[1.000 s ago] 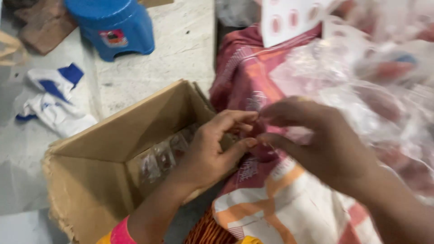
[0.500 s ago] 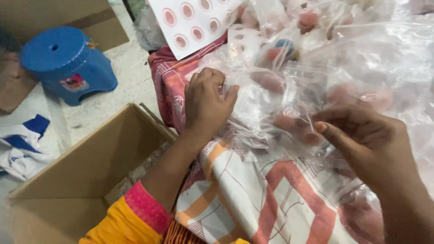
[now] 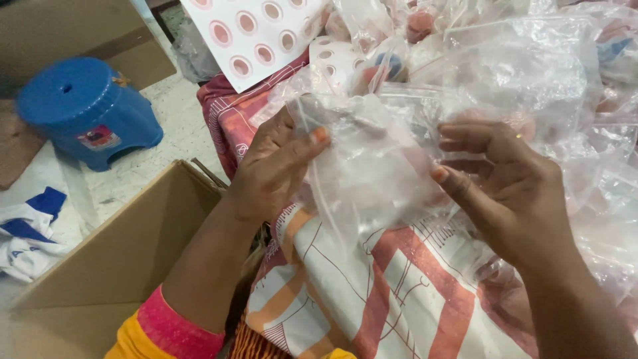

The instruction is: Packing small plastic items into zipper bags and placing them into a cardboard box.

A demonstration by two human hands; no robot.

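A clear plastic zip bag hangs in front of me, held between both hands above a patterned cloth. My left hand pinches the bag's left edge with thumb and fingers. My right hand grips its right side, fingers curled against the film. Behind it lies a heap of several more clear bags holding small round pink items. A white sheet with pink round stickers rests at the top of the heap.
An open cardboard box stands at my lower left on the floor. A blue plastic stool sits at the far left, beside a blue and white cloth. Another cardboard piece lies at the top left.
My left hand has moved from the box side up to the bag heap. Both hands now hold one clear bag spread between them. The view has shifted right and up.
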